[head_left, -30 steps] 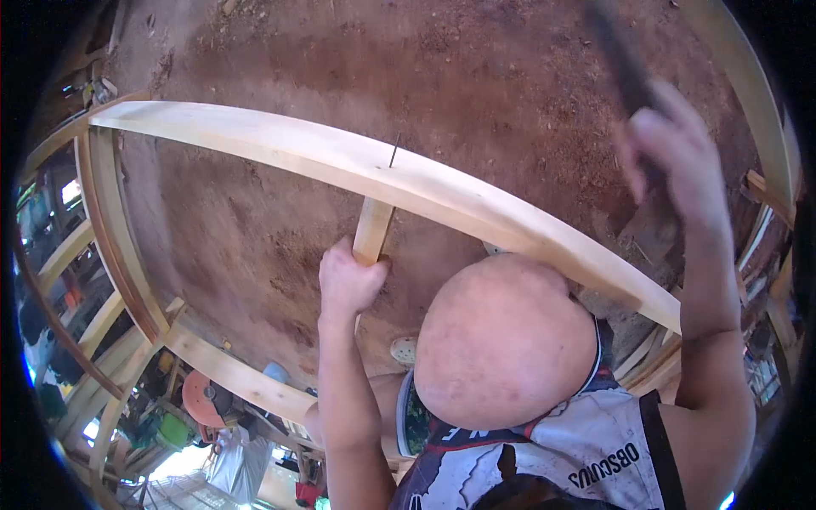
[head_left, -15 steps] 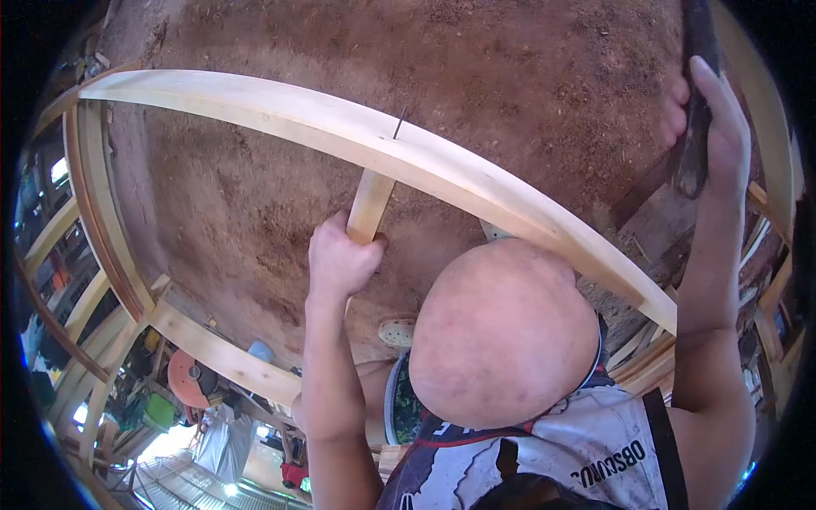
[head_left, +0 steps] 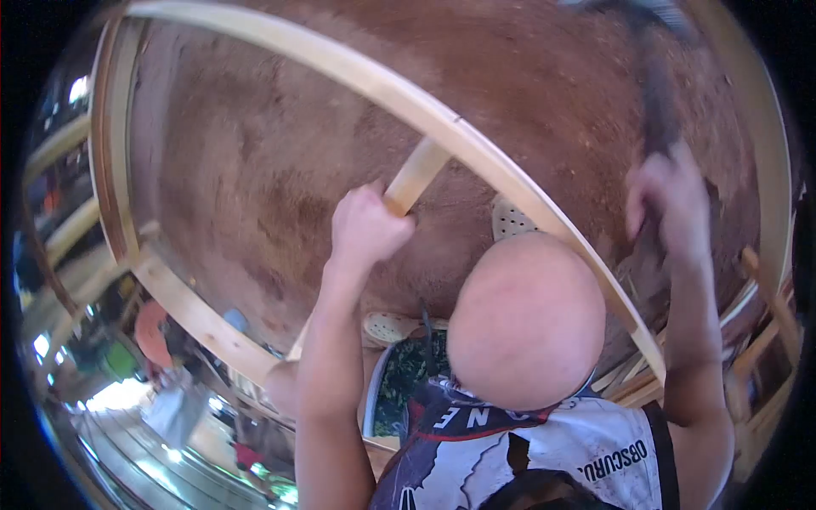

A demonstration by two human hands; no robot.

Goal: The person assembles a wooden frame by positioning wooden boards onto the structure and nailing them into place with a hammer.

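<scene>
The long beam (head_left: pixel 374 78) crosses above the ground (head_left: pixel 255 178), its upper left stretch running close to the top edge of the view. A small dark mark shows on its upper edge, too small to identify. One short wooden piece (head_left: pixel 416 176) meets the beam's near side; its other end is hidden in the left hand (head_left: pixel 370 223). That hand's fingers are curled closed around the piece, their tips partly out of sight.

To the right of the beam, the right hand (head_left: pixel 671 200) is blurred, its fingers wrapped around the handle of one hammer (head_left: pixel 656 93). The hammer's head is smeared at the top of the view, so its shape is hard to make out, and it is apart from the beam.

On the near side of the beam is one bent knee (head_left: pixel 527 319), which covers part of what lies beneath. Two pale, perforated shoes show: one shoe (head_left: pixel 512 218) between beam and knee, partly covered, the other (head_left: pixel 389 327) farther left, below the left hand. Dark patterned shorts (head_left: pixel 404 382) are partly visible beside the knee.

Left of the beam stand curved frame members (head_left: pixel 110 153), with a board (head_left: pixel 204 323) running from their lower end. Beyond that board are one orange disc (head_left: pixel 153 333) and a blurred green item (head_left: pixel 121 361).
</scene>
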